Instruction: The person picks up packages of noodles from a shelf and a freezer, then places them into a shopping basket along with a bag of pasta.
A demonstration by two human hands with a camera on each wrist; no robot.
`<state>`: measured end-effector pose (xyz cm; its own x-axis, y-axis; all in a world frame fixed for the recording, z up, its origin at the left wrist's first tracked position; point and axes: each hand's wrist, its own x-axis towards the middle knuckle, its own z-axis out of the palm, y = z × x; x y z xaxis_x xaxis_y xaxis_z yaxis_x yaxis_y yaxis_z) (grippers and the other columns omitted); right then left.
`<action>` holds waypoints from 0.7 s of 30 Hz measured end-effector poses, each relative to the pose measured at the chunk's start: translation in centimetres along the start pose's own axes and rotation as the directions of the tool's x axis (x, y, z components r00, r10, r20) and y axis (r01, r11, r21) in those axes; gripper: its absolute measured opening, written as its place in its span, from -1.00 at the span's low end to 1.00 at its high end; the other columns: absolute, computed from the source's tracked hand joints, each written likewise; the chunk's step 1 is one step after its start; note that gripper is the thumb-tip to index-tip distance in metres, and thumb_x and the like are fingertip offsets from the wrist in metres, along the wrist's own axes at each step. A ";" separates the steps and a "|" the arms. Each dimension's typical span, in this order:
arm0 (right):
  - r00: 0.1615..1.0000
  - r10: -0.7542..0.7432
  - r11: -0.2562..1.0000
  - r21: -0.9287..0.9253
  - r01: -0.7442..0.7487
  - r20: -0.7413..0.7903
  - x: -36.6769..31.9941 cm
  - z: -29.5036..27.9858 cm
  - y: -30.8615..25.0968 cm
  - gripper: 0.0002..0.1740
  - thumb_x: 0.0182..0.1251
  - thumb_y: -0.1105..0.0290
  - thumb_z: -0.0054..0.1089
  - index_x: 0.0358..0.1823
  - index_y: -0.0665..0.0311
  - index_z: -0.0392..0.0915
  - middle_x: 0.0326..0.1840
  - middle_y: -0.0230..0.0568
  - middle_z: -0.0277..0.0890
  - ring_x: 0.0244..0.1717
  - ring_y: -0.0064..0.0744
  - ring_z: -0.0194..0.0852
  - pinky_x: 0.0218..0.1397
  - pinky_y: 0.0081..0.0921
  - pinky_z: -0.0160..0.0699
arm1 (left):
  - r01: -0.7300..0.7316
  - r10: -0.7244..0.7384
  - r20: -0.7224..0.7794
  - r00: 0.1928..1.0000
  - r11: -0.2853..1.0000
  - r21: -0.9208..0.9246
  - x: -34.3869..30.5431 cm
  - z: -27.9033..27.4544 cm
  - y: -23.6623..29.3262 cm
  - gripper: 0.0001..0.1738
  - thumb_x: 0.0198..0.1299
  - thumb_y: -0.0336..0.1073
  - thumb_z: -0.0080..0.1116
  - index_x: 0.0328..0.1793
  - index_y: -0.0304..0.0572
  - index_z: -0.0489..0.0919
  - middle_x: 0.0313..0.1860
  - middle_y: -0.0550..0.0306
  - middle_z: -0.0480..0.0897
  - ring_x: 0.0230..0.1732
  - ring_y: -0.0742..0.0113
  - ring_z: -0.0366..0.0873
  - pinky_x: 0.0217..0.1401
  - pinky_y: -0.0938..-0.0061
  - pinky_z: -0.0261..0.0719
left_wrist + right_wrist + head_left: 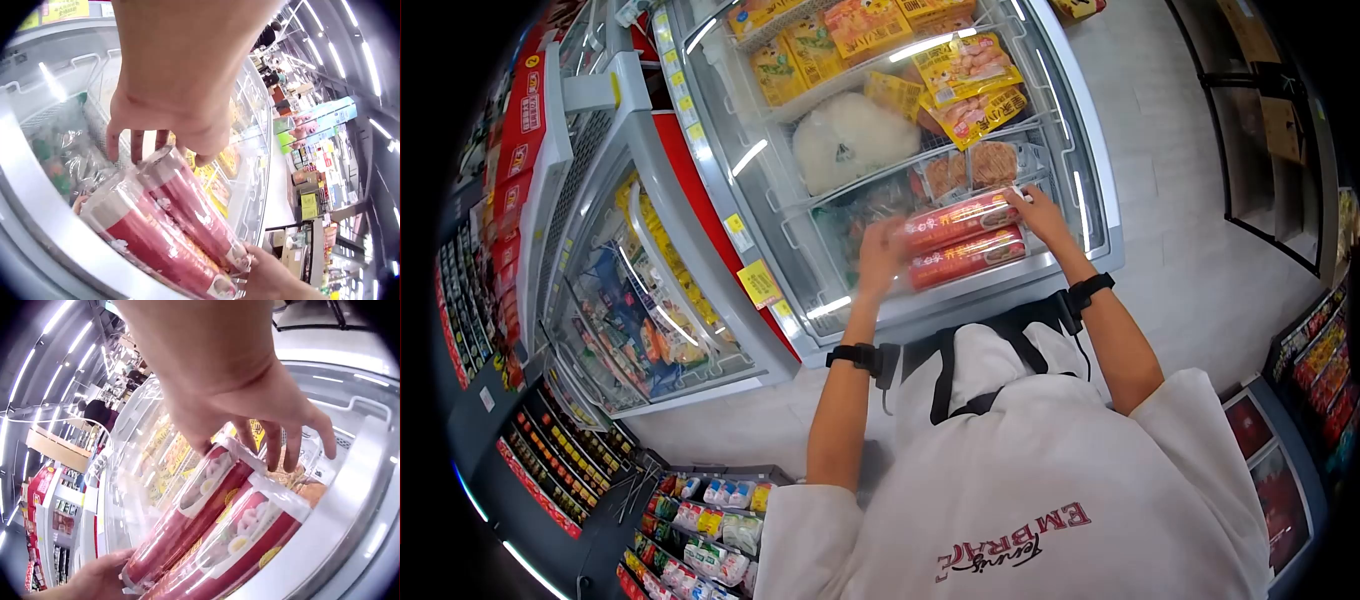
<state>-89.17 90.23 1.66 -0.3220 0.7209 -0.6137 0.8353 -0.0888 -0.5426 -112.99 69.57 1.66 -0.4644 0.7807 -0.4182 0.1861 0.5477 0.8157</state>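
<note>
Left of the open chest freezer [1084, 130], a second freezer [662, 205] stands close by with colourful packs inside it, and a yellow price card [758, 284] hangs on the chest freezer's left edge. Within the chest freezer, towards its near side, the left hand [880, 258] is at the left end of the farther red package [958, 222]; its fingers are bent and blurred in the head view, and I cannot tell whether they grip. Farther back from there, a large whitish bag [850, 145] lies in the freezer's middle, and yellow packets [970, 70] fill its back part. Both red packages are long, cylindrical and wrapped in clear film, lying side by side in the freezer's near right part; the nearer red package [967, 258] is just inside its front edge. Behind them, still inside the freezer, are round brown patties [990, 165] in clear packs. The right hand [1040, 215], over the freezer's near right part, pinches the right end of the farther red package between thumb and fingers, the remaining fingers spread apart. Well to the freezer's right, across the pale floor [1145, 260], stands a black-framed rack [1270, 90].
</note>
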 end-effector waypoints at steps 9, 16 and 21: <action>0.979 0.125 0.870 0.456 -0.185 0.159 0.6 3.3 2.2 -0.42 0.43 0.08 -0.02 0.33 0.30 0.32 0.05 -0.07 0.52 0.07 -0.31 0.49 0.10 -0.44 0.47 | 0.359 -0.369 -0.137 0.919 0.929 -0.093 -2.0 3.4 0.6 -0.43 0.33 -0.13 0.07 0.43 -0.03 0.27 0.16 -0.09 0.47 0.18 0.15 0.42 0.27 0.32 0.37; 0.998 0.066 0.908 0.413 -0.068 0.019 -1.8 3.2 0.2 -0.41 0.44 0.12 -0.04 0.43 0.19 0.26 0.16 -0.04 0.50 0.15 -0.27 0.46 0.20 -0.47 0.37 | 0.386 -0.430 -0.014 0.903 0.824 -0.415 -2.0 3.4 2.6 -0.32 0.34 -0.07 0.01 0.52 0.07 0.06 0.39 -0.12 0.25 0.37 0.12 0.25 0.36 0.29 0.29; 0.983 0.019 0.863 0.500 0.078 -0.185 -4.8 4.1 -0.2 -0.41 0.38 0.05 0.01 0.36 0.15 0.34 0.27 0.12 0.42 0.29 0.01 0.39 0.29 -0.32 0.32 | 0.366 -0.403 0.039 0.914 0.783 -0.503 -3.8 1.6 5.9 -0.31 0.33 -0.14 0.02 0.52 -0.07 0.07 0.41 -0.02 0.23 0.39 0.16 0.21 0.45 0.36 0.13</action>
<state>-89.58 83.96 2.41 -0.2183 0.8339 -0.5070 0.4728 -0.3641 -0.8024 -108.79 70.28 7.40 -0.4662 0.5048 -0.7265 -0.4600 0.5632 0.6865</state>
